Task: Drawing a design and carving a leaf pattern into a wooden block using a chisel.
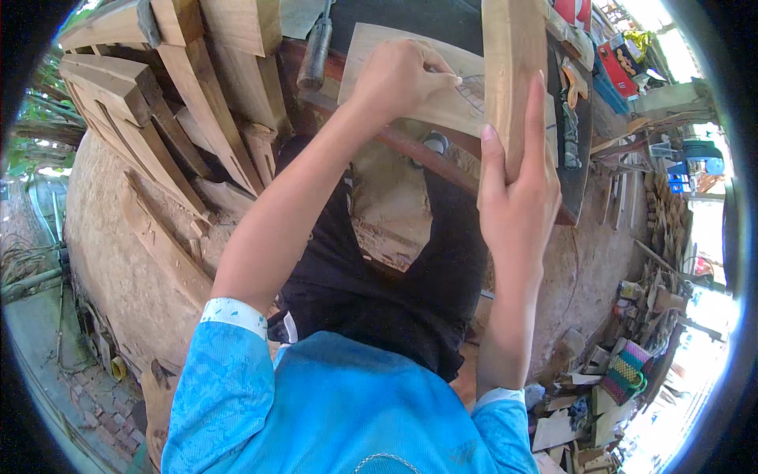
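My left hand (pixel 401 77) is closed, thumb and fingers pinched together, over a pale flat board (pixel 371 49). Whatever the pinch holds, if anything, is too small to make out. Dark drawn lines (pixel 472 95) mark the board just beside the fingertips. In my right hand (pixel 523 201) is a thick squared wooden block (pixel 509 71), gripped near its lower end with the index finger stretched along its side. The block stands up across the board's right part and hides some of it.
Several shaped timber pieces (pixel 178 95) lean together at the left. A tool with a worn round handle (pixel 316 55) lies at the dark bench's (pixel 442 20) left side. Orange-handled and grey tools (pixel 574 83) rest at its right. Wood scraps and a woven bag (pixel 626 370) lie at lower right.
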The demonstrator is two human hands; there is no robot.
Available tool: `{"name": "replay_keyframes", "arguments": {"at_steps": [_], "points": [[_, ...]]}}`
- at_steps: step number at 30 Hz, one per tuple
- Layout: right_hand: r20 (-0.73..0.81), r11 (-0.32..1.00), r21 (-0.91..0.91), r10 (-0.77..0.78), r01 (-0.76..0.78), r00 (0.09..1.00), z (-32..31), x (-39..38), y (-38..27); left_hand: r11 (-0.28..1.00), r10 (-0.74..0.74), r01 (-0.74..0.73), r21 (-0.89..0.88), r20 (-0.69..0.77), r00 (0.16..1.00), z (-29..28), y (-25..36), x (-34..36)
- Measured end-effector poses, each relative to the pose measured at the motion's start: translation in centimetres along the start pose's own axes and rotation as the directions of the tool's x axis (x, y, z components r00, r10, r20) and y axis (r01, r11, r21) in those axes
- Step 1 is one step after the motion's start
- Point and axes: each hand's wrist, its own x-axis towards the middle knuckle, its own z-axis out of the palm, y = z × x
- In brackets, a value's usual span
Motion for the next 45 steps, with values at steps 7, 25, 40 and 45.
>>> {"name": "replay_keyframes", "arguments": {"at_steps": [7, 25, 40, 45], "points": [[0.095, 0.986, -0.087, 0.148, -0.140, 0.984, -2.6, -1.5, 2.2, 0.999, -0.026, 0.026, -0.035, 0.020, 0.999, -0.3, 0.5, 0.0], [-0.086, 0.687, -0.576, 0.489, -0.444, 0.868, -6.9, 4.3, 16.4, 0.999, -0.043, 0.042, 0.031, 0.042, 0.998, -0.5, 0.8, 0.1], [0.118, 0.896, -0.362, 0.318, -0.257, 0.941, 9.7, 18.3, 15.0, 1.000, 0.022, -0.023, 0.012, 0.089, 0.996, -0.9, 0.2, 0.7], [0.066, 0.990, 0.044, 0.129, -0.132, 0.989, 2.6, 18.0, 16.5, 1.000, -0.019, 0.022, -0.022, 0.147, 0.989, -0.8, -0.6, 1.6]]}}
